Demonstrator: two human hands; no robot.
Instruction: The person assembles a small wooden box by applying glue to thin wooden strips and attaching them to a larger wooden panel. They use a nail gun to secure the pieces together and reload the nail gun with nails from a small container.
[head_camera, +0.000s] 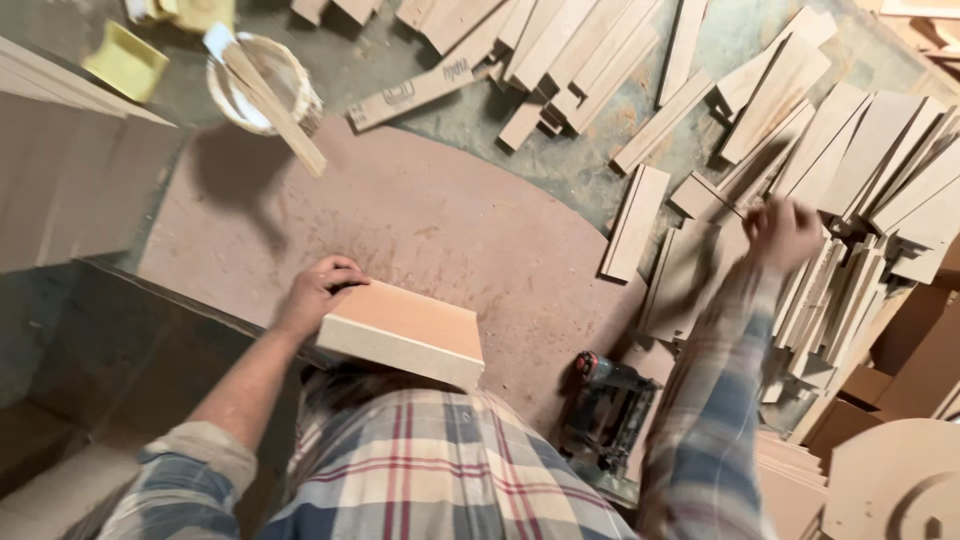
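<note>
— Where is the left hand?
— Centre-left of the frame, fingers clamped on the far edge of a thick board block propped against the lap.
— And the right hand?
— Right of centre, blurred, among the loose wood strips; whether it grips one, I cannot tell.
— Anything else?
— A nail gun at lower centre; a glue bucket upper left.

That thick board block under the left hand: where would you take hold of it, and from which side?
Grip the block across its short width at the far end, coming from the left, where the left hand already rests. Its near end overhangs the lap, and its thick, flat edges give the fingers firm purchase.
</note>
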